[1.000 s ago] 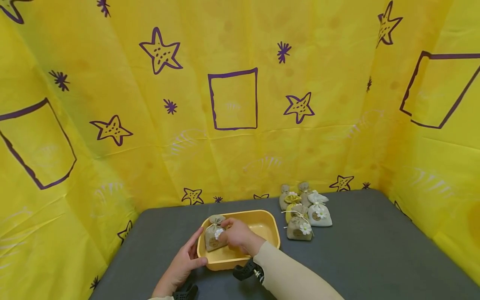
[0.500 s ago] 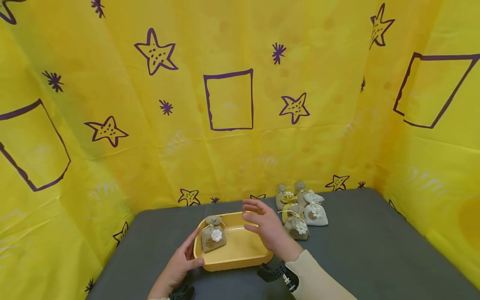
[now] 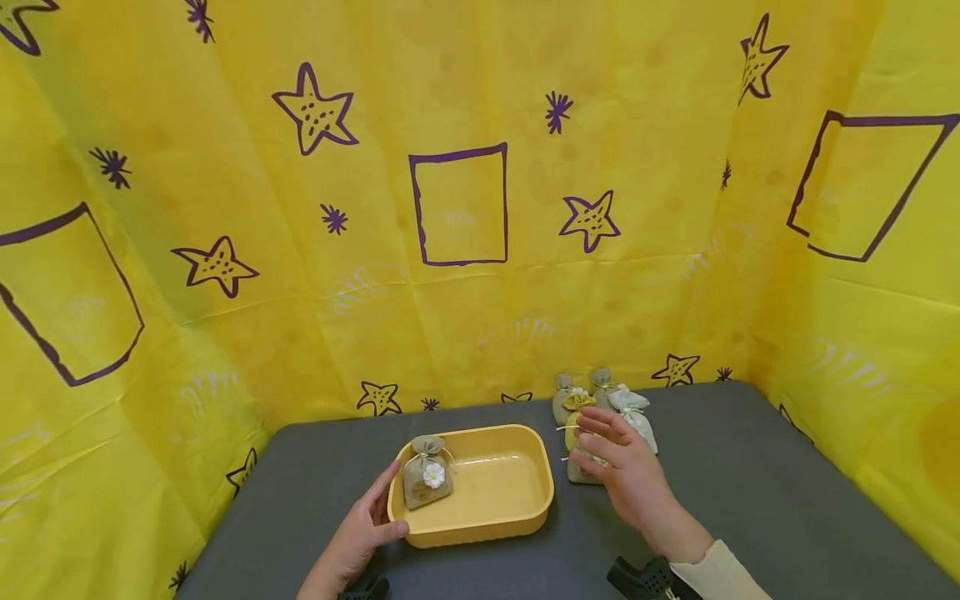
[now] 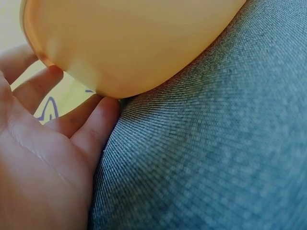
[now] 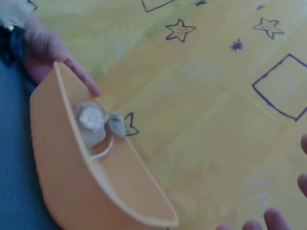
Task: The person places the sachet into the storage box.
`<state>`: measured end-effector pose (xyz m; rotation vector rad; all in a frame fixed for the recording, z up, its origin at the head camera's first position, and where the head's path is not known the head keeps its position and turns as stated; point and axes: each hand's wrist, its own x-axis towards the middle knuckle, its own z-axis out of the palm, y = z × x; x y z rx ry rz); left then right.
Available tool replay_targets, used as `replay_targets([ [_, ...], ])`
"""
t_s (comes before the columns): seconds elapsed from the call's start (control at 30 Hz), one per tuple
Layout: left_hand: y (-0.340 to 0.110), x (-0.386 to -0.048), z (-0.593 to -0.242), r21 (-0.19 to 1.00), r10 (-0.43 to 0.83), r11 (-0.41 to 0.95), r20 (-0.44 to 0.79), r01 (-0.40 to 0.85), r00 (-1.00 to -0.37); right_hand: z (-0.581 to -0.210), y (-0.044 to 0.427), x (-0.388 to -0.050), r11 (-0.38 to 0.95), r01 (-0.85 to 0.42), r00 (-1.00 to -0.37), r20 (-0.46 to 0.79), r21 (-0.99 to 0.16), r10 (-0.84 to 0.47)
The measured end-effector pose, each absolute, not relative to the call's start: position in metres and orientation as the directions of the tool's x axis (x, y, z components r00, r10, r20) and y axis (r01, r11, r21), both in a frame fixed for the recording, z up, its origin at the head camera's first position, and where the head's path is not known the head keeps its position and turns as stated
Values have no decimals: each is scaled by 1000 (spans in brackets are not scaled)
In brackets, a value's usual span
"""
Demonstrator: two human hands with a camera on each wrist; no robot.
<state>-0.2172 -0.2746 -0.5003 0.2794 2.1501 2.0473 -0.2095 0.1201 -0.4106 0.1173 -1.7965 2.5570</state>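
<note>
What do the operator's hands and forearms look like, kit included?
Both hands, left and right, are bare, no gloves. The right forearm has a plain cream sleeve and a black wrist mount with small holes. The left wrist has a dark mount too, mostly cut off in the head view; the right wrist view shows a pale left cuff.

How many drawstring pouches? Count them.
6: one pouch in the tray; five on the table: rear left, rear right, yellow, white, front one, partly behind the right hand. More may be hidden.
</note>
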Motion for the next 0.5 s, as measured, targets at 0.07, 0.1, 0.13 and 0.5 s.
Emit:
replay_targets([
  [0.07,-274,-217,-500,999,243,48,10,22,-970,-415,131,-204,-304,-60,-998,65,-951,-7],
  [0.1,-274,-217,-500,999,242,48,9,21,-970,-418,136,-202,-287,-58,-998,59,-956,4],
  [0.13,-274,-217,-500,999,243,47,8,20,-970,-422,141,-200,-264,-56,-998,56,-963,7],
  [0.5,-273,-215,-498,998,234,52,11,24,-972,-462,173,-187,-159,96,-995,-97,-983,-2],
])
